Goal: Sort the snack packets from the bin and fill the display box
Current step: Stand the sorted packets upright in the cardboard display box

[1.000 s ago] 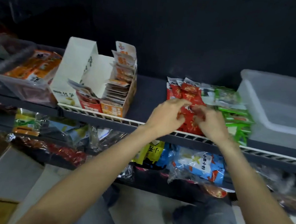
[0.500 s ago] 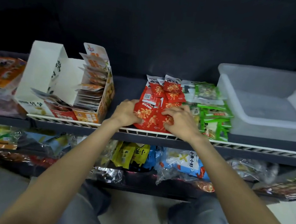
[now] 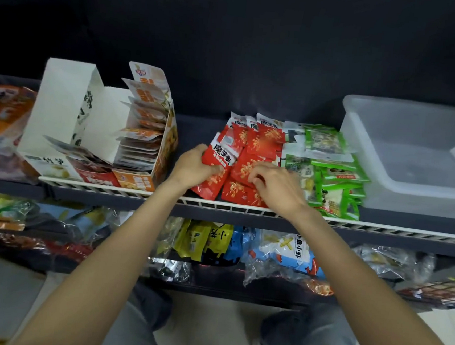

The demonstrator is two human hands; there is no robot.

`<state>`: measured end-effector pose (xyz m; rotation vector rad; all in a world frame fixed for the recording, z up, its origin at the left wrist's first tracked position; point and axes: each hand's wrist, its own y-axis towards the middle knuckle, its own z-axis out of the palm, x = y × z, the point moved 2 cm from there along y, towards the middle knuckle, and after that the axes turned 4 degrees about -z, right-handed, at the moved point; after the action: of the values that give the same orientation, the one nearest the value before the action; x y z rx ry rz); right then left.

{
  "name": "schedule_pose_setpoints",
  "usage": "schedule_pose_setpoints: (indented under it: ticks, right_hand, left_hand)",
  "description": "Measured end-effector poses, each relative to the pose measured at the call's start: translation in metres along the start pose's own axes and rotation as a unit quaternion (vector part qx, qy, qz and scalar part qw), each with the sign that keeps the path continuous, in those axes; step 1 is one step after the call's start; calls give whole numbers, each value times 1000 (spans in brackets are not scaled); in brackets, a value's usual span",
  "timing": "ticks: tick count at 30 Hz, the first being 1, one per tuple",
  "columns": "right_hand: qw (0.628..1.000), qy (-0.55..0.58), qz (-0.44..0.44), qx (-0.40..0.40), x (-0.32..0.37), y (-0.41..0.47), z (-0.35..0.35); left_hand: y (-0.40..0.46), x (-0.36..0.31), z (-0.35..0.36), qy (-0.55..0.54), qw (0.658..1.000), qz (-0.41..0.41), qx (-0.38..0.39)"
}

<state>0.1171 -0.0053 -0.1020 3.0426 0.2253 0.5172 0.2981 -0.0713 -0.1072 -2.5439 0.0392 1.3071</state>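
A pile of red snack packets (image 3: 259, 145) lies in the middle of the upper shelf, with green packets (image 3: 334, 179) stacked to its right. My left hand (image 3: 193, 166) grips a bunch of red packets (image 3: 217, 168) by their left edge, thumb on top. My right hand (image 3: 278, 185) rests on the lower red packets with curled fingers pinching at them. The white display box (image 3: 59, 117) stands to the left, its right compartment holding a row of orange packets (image 3: 144, 133). The clear plastic bin (image 3: 405, 159) sits at the far right.
A white wire rail (image 3: 135, 192) runs along the shelf's front edge. A bag of orange packets (image 3: 1, 117) lies at the far left. The lower shelf holds yellow (image 3: 203, 239), blue (image 3: 285, 250) and other bagged snacks. My knees are below.
My left hand has lifted a bunch of red packets up off the pile's left side. My right hand stayed on the lower red packets. The camera view shifted slightly.
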Motion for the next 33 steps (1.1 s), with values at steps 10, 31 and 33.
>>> schedule_pose_setpoints:
  ticks: [10,31,33]
  right_hand:
    - [981,-55,177,63,0,28,6]
    - [969,95,150,-172,-9,16,-25]
    - [968,111,139,-175,-6,18,-28]
  left_hand:
    - [-25,3,-23,-169,981,41,-87]
    - [-70,-30,-52,-107,962,239,-83]
    - [-79,-43,-64,-77,954,268,-110]
